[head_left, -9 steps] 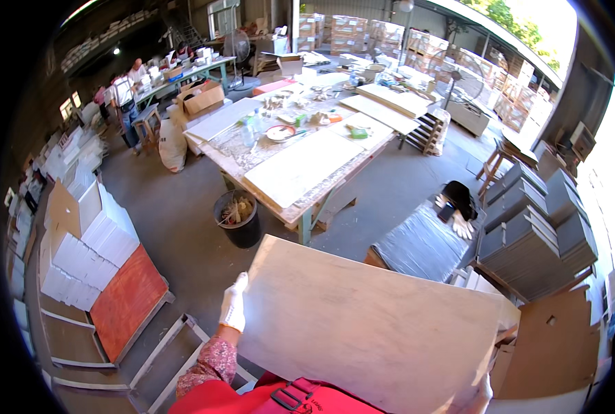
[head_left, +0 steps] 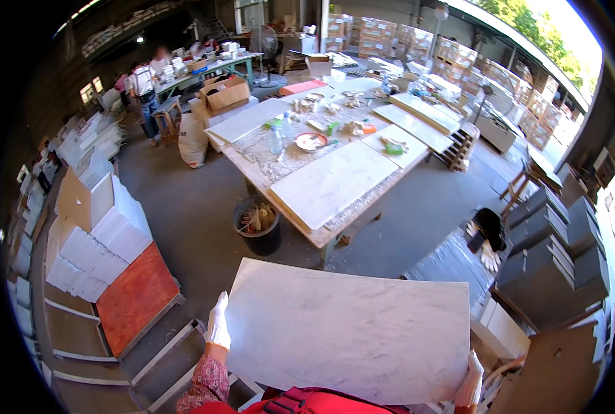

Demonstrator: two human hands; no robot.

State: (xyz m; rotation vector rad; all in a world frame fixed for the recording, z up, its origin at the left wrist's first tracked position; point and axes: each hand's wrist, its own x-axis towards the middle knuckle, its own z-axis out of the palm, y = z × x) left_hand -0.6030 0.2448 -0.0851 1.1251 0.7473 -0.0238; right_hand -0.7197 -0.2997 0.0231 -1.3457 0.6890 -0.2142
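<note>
A large rectangular panel (head_left: 352, 334), off-white with faint grey marbling, is held up in front of my body. My left hand (head_left: 218, 324), in a white work glove, grips its left edge. At the right edge, near the lower corner, my gloved right hand (head_left: 470, 383) has hold of it. Fingers of both hands partly pass behind the panel and are hidden there. Ahead stands a worktable (head_left: 249, 163) with a similar white panel (head_left: 333, 181) lying along its near side, apart from the one I carry.
A black bucket of scraps (head_left: 263, 238) stands by the table's near left leg. White stacked pieces (head_left: 90, 265) and a red-orange board (head_left: 138, 297) are on the left. Grey stacked boxes (head_left: 549, 276) and a plastic-covered stack (head_left: 452, 259) flank the right. People work at a far table.
The panel has swung from slanting down rightward to nearly level, and its right end has moved left. My right hand now shows more fully. The table sits slightly farther right in view.
</note>
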